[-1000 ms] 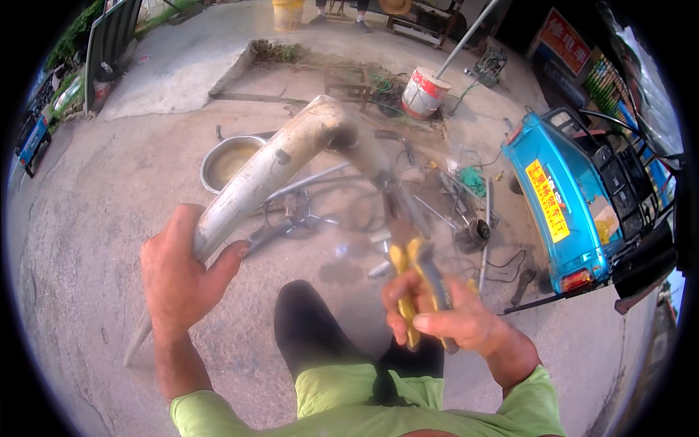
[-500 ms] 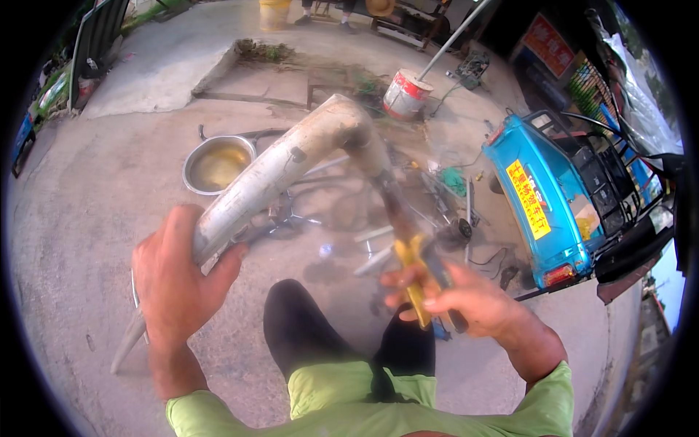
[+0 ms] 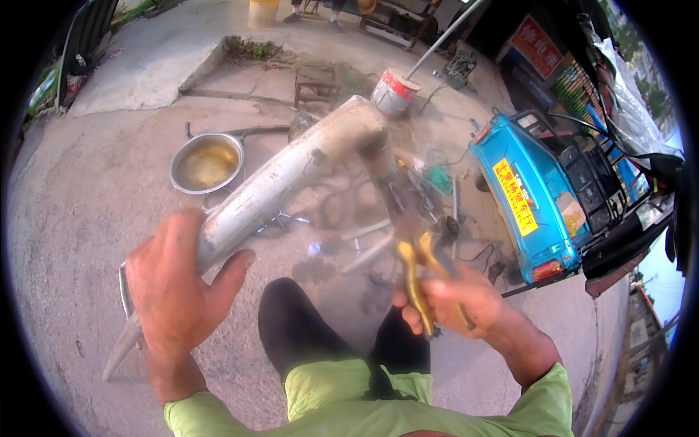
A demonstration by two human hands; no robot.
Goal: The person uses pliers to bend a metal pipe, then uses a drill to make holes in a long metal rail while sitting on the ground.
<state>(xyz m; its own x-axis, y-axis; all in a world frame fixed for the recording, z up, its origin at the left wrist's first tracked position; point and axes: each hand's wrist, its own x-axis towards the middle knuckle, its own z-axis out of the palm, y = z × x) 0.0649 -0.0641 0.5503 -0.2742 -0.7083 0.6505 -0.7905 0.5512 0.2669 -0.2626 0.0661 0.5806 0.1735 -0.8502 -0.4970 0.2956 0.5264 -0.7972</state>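
Observation:
A thick, scuffed whitish bent pipe (image 3: 291, 164) slants up in front of me, its far end turning sharply down toward the right. My left hand (image 3: 175, 284) holds its near end from above, fingers over the far side and thumb along the near side. In my right hand (image 3: 466, 298) is a pair of pliers (image 3: 409, 280) with yellow-and-dark handles, spread apart. The pliers' jaws point up at the pipe's downturned end; blur hides whether they bite on it. A thinner pale leg (image 3: 120, 353) sticks out below my left hand.
A metal basin (image 3: 207, 163) with yellowish liquid stands beyond the pipe. Loose tubes and parts lie around a green tangle (image 3: 439, 178). A red-and-white bucket (image 3: 394, 92) holds a pole (image 3: 444, 40). At right is a blue three-wheeler (image 3: 535, 197). Someone's feet (image 3: 335, 25) show far back.
The pliers' handles have spread wider in my right hand, and the tool has shifted slightly lower. My left hand keeps its hold on the pipe. The whole view has swung a little.

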